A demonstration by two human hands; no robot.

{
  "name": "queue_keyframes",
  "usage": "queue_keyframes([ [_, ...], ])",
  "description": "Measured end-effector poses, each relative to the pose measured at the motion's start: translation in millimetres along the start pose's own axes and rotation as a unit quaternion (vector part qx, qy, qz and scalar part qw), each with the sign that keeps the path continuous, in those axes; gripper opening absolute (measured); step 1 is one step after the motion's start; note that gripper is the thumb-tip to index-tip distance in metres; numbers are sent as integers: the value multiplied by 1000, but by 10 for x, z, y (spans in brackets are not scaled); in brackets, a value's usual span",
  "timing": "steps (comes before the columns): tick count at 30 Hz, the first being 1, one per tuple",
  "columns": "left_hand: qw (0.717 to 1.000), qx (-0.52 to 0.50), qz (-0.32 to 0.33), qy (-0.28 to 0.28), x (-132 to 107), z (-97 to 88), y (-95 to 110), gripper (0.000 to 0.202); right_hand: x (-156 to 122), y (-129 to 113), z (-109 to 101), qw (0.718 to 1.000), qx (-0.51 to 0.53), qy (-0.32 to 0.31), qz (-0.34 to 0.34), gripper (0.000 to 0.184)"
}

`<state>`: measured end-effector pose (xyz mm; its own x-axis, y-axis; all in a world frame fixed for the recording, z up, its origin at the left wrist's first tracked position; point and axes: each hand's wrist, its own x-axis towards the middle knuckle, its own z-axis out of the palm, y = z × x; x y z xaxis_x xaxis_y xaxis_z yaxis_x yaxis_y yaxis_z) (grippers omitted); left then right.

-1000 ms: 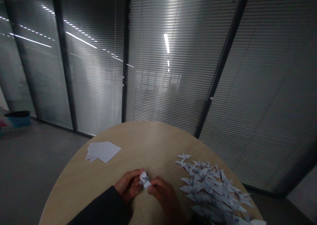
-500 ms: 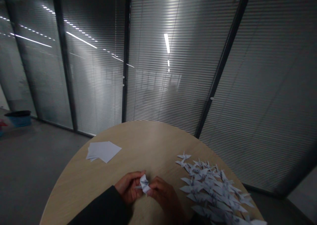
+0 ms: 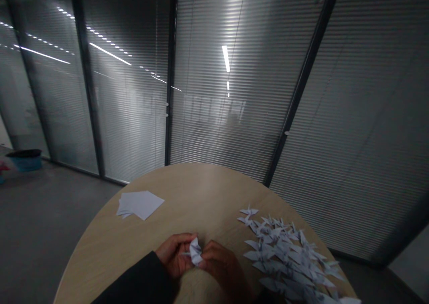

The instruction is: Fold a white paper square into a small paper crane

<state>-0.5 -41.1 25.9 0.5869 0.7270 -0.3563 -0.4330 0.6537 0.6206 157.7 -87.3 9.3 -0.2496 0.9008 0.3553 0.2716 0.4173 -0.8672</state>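
A small piece of folded white paper (image 3: pixel 195 251) sits between both hands just above the round wooden table (image 3: pixel 187 197). My left hand (image 3: pixel 173 254), in a dark sleeve, pinches its left side with fingers closed. My right hand (image 3: pixel 224 268) pinches its right side, fingers curled round the paper. The paper's lower part is hidden behind my fingers.
A heap of several folded white paper cranes (image 3: pixel 284 255) lies on the table right of my hands. A small stack of flat white sheets (image 3: pixel 139 204) lies at the table's left. Glass walls with blinds (image 3: pixel 234 81) stand behind. A blue tub (image 3: pixel 25 159) sits on the floor far left.
The folded paper has been turned and pressed a little between the fingers, and both hands have drawn slightly closer together. Everything else is still.
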Motion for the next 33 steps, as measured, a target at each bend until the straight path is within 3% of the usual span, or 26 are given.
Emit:
queue_keyframes([
  [5, 999, -29, -25, 11, -33, 48, 22, 26, 12, -3, 0, 1000, -6, 5, -4, 29],
  [10, 997, -70, 16, 40, -4, 46, 73, 26, 21, -12, -44, 996, 6, 41, 77, 36],
  [21, 993, -29, 75, 83, -18, 87, 80, 9, 55, 169, -70, 952, 204, 152, 171, 53],
  [27, 994, -27, 78, 66, -29, 87, 78, 10, 39, 171, -30, 922, 294, 188, 168, 45],
  [29, 995, -29, 75, 52, -29, 84, 75, 12, 33, 195, -23, 924, 290, 190, 160, 45],
  [33, 995, -38, 73, 54, -20, 81, 60, 14, 37, 238, -44, 959, 182, 173, 133, 39],
])
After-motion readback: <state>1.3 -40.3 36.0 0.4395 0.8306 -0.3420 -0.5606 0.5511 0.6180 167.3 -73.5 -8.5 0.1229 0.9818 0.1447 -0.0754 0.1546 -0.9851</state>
